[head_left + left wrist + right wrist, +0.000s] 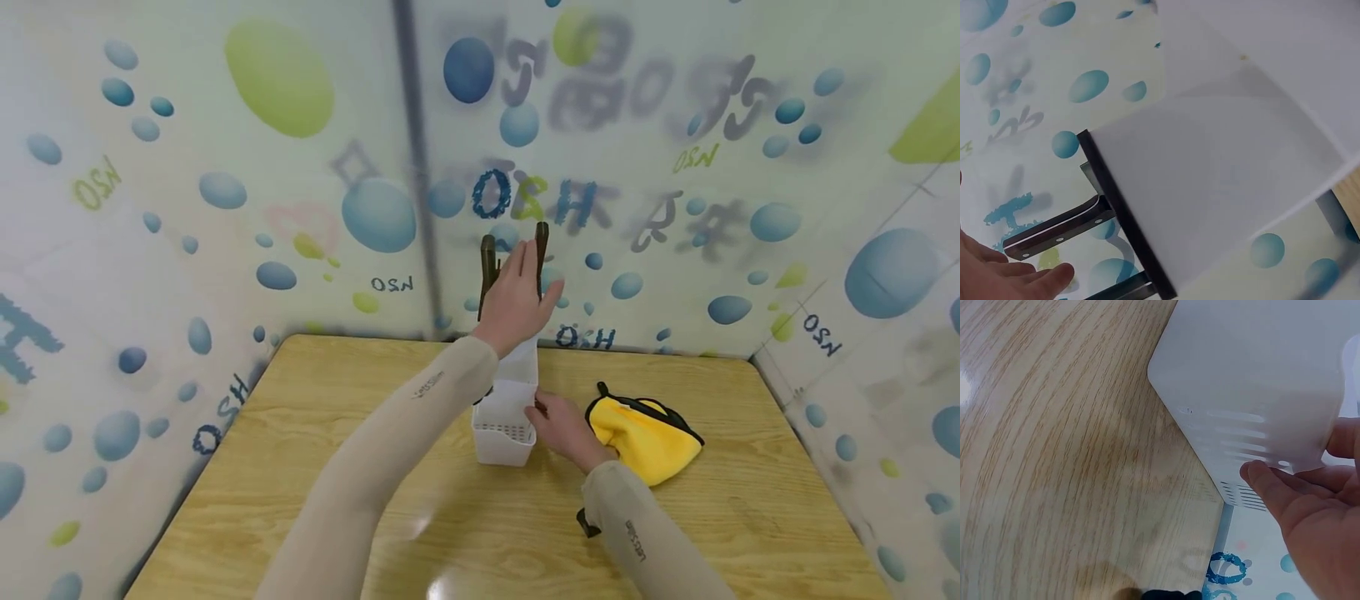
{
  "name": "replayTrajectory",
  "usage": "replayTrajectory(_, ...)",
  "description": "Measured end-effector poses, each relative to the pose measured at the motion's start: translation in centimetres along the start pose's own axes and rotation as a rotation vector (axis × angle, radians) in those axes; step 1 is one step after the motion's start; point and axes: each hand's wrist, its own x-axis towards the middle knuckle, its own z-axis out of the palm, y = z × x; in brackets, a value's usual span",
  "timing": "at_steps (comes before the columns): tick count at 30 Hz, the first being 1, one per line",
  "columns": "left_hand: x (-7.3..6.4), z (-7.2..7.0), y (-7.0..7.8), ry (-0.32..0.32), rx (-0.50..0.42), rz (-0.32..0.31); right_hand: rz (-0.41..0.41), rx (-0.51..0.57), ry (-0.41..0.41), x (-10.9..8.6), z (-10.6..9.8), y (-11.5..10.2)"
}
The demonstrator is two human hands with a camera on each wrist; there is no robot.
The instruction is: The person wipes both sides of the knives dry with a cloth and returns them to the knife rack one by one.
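A white plastic knife holder (pixel 504 452) with a slotted front compartment stands on the table. Dark-handled knives rise from its top; in the left wrist view a riveted knife handle (pixel 1060 228) and a second handle (pixel 1127 290) stick out past the holder's black rim (pixel 1125 212). My left hand (pixel 517 302) is up by the handles, fingers extended and nothing in its grasp. Lower down, my right hand (pixel 566 429) pinches the side edge of the holder's front compartment between thumb and fingers. In the right wrist view the fingertips (pixel 1259 470) lie against the slotted wall.
A yellow cloth (pixel 652 442) with black trim lies bunched right of the holder, beside my right wrist. The wooden table (pixel 360 383) meets a wall (pixel 300 275) printed with blue and green spots close behind the holder. More printed wall stands at both sides.
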Motion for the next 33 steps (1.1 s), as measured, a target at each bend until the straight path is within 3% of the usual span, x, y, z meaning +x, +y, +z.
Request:
replayTrajectory(13,-4.7,0.2,-1.5,-0.027,0.027,0.064,0.005,-0.028,-0.007,0.0,-0.4,0.4)
replayTrajectory(20,-6.9,-0.1,-2.8,-0.004,0.113,0.113,-0.005,-0.005,0.018,-0.2,-0.6,0.9)
replayTrajectory(26,-8.4,-1.2,-4.1,0.019,0.183,0.142,0.018,-0.008,0.010,-0.5,-0.7,1.1)
replayTrajectory(33,-10.3,-2.4,-5.9,0.042,0.227,0.128,0.072,-0.044,-0.034,-1.2,-1.3,1.3)
